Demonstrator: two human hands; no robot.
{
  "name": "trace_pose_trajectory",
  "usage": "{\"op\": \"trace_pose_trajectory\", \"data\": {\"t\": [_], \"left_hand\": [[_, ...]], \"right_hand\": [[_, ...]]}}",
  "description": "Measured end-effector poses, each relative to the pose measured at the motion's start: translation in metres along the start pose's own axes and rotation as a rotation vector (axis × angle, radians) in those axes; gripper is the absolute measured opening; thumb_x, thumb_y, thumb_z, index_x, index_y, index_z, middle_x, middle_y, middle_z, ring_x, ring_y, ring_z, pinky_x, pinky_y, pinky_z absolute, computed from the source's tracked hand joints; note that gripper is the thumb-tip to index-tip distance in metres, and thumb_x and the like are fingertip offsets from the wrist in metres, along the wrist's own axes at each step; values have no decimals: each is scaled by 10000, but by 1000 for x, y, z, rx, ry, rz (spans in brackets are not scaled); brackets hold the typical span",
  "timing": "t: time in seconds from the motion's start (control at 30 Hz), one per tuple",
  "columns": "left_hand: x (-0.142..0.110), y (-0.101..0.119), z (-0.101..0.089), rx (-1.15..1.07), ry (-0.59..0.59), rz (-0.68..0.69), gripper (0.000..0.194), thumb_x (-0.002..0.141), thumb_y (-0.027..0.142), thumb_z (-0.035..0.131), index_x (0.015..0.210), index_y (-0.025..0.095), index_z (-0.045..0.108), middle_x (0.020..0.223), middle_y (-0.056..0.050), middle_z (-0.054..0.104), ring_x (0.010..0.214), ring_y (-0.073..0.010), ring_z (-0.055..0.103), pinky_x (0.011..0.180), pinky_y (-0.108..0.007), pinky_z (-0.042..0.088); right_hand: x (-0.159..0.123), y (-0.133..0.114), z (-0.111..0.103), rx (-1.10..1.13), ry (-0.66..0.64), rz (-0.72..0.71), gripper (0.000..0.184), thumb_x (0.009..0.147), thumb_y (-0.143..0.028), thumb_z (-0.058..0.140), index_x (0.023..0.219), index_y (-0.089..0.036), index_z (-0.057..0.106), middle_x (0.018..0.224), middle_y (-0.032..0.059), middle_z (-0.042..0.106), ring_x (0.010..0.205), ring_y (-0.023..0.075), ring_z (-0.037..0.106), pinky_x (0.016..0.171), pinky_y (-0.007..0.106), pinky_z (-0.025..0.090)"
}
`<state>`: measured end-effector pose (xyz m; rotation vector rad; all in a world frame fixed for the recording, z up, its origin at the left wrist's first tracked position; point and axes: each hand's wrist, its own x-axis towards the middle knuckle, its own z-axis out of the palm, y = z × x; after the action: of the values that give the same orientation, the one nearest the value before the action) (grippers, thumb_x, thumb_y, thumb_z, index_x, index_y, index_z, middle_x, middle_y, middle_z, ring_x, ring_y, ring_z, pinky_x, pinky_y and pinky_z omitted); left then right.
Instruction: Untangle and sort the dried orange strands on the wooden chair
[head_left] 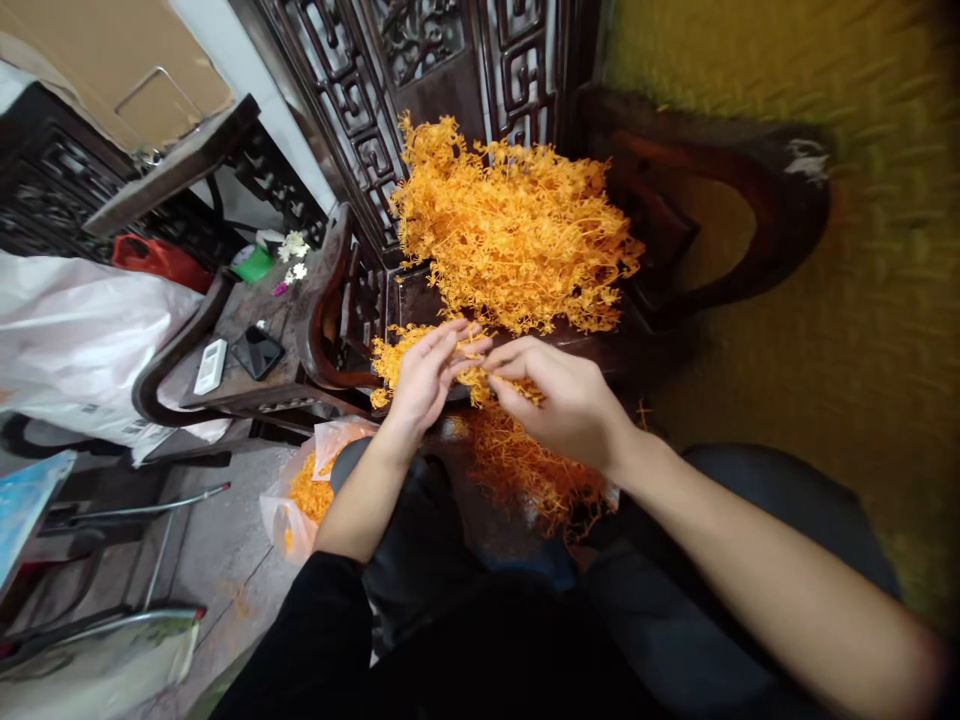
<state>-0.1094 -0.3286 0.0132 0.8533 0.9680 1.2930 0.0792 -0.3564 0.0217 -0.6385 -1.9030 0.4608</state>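
Observation:
A big heap of orange branching plastic sprigs (510, 225) lies on the seat of a dark carved wooden chair (420, 295) in front of me. My left hand (427, 375) and my right hand (559, 400) meet just below the heap, fingertips pinched together on a small orange sprig (474, 362). More orange sprigs (532, 470) hang over my lap between my knees. A clear plastic bag (304, 495) holding orange pieces sits on the floor by my left forearm.
A low dark side table (232, 350) at left carries a white remote (211, 366), a black phone (257, 352), a green cup and small white flowers. A large white plastic bag (82, 340) lies further left. Metal chair legs cross the floor. A second dark chair stands at right.

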Motion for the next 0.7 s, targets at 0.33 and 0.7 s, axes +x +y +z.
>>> {"op": "trace_pose_trajectory", "data": {"t": [0.33, 0.7], "left_hand": [[-23, -8, 14, 57, -198, 15, 440, 888, 446, 745, 1275, 239, 711, 1429, -93, 653, 1243, -241, 659, 1031, -357, 542], [-7, -16, -1, 557, -13, 119, 167, 643, 197, 883, 699, 146, 733, 679, -9, 715, 591, -107, 631, 605, -240, 510]], "right_hand": [[2, 14, 5, -168, -48, 241, 247, 1020, -308, 563, 1111, -157, 736, 987, 97, 673, 855, 210, 643, 767, 349, 502], [17, -8, -18, 339, 281, 340, 229, 979, -377, 645, 818, -214, 664, 838, 28, 645, 700, 142, 597, 633, 298, 460]]}}
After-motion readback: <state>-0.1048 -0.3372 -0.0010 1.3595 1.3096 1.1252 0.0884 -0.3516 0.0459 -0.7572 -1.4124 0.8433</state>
